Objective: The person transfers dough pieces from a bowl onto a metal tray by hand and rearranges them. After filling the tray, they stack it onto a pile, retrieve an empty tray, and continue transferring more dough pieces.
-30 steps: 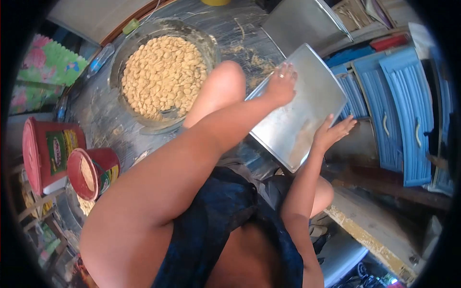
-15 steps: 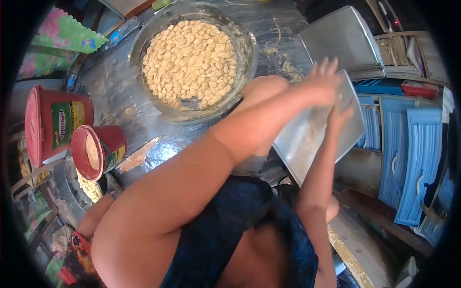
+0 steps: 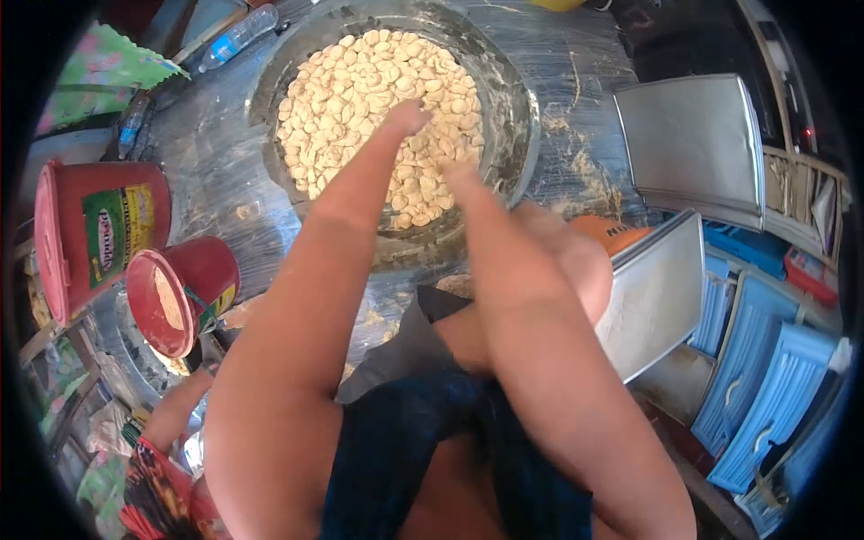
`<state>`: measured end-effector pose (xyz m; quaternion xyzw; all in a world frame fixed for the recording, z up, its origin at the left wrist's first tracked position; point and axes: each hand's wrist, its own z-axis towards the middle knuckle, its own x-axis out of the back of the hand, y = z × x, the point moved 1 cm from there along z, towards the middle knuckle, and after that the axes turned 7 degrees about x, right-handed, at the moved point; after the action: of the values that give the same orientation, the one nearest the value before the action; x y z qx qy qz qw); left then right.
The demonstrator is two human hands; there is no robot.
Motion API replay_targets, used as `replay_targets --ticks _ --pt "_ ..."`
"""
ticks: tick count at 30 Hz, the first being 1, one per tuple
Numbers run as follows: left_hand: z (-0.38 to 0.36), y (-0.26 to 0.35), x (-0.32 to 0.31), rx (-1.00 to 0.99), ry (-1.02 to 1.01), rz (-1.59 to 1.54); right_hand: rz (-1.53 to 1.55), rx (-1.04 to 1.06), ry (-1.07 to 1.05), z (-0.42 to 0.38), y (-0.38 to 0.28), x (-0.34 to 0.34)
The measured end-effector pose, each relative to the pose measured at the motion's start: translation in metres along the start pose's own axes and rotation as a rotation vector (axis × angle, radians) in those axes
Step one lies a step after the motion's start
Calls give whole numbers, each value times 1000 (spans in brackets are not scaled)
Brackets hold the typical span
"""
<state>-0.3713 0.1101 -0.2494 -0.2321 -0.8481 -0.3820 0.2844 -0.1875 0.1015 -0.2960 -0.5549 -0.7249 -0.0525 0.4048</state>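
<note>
Both hands, left (image 3: 403, 119) and right (image 3: 461, 177), reach over the near rim of the glass bowl (image 3: 517, 135) onto the peanuts (image 3: 360, 85); their grip cannot be made out. A metal tray (image 3: 657, 292) leans off the worktop (image 3: 211, 180) edge right of the hands, two red tubs (image 3: 94, 234) well left.

Both hands are reached over the near rim of the glass bowl (image 3: 517, 135), whose wall rings the heap of pale dough pieces (image 3: 369, 90); entry is offered only from above. To the left of the left hand (image 3: 400, 121), bare wrapped tabletop (image 3: 211, 180) lies open as far as two red tubs (image 3: 99, 229) and a plastic bottle (image 3: 236, 34). To the right of the right hand (image 3: 463, 180), a crumb-strewn strip is bounded by stacked metal trays (image 3: 693, 144), with another tray (image 3: 657, 292) leaning beside the knee.
</note>
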Motion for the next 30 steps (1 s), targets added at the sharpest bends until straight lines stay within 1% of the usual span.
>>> replay_targets --ticks 1,2,3,4,5,7,8,10,11,12,13,14,16,17,18,19,20,21,22,23,24,25,26,27,28,29,30 --pt "10 1 -18 -17 -10 -22 -4 -1 -18 -27 -16 1" --pt "10 9 -30 -4 -25 -25 126 -170 33 -53 -33 11" --pt "1 24 -41 26 9 76 256 -346 83 -69 -47 30" --pt "-9 35 -52 54 38 178 285 -318 69 -79 -53 64" --pt "-17 39 -63 64 13 180 316 -291 53 -83 -47 86" --pt "-41 43 -78 112 -68 604 315 -409 126 -33 -1 57" --pt "-54 40 -84 125 -84 610 321 -410 107 -39 -1 59" --pt "-72 37 -89 79 -65 574 482 -432 239 -48 -3 71" --pt "-77 30 -94 61 -69 580 493 -421 235 -44 -3 68" --pt "-82 23 -98 43 -73 585 404 -391 158 -40 -2 62" --pt "-97 30 -80 -6 -70 567 315 -364 84 -37 -5 61" --pt "-94 20 -77 -3 -74 576 325 -363 79 -35 -7 59" --pt "-85 -10 -74 5 -13 -63 321 -185 90 -35 -11 51" --pt "-86 -14 -61 18 259 -93 377 -204 120 -28 1 31" --pt "-87 -19 -50 165 308 -170 380 -216 102 -19 12 13" --pt "-84 -32 -47 251 331 -252 260 -233 160 -7 24 -5" --pt "-75 -41 -57 262 317 -251 139 -245 219 -15 16 1" --pt "-67 -48 -70 334 260 -63 430 -345 190 -29 19 12" --pt "-65 -52 -82 403 203 126 430 -351 177 -28 25 6" --pt "-73 -39 -92 405 107 35 536 -374 226 -22 34 4" --pt "-80 -26 -105 393 170 -28 641 -399 275 -18 40 -2" --pt "-87 -13 -111 358 89 15 639 -398 265 -21 36 0" --pt "-95 -4 -110 321 15 56 775 -440 259 -25 27 11" --pt "-103 -2 -108 327 21 54 909 -480 255 -27 20 24" --pt "-111 2 -108 200 -29 -29 1041 -521 250 -27 17 31" --pt "-114 6 -109 72 -80 -112 1024 -478 200 -25 21 30" --pt "-110 7 -106 74 -81 -118 1018 -481 199 -26 23 29"
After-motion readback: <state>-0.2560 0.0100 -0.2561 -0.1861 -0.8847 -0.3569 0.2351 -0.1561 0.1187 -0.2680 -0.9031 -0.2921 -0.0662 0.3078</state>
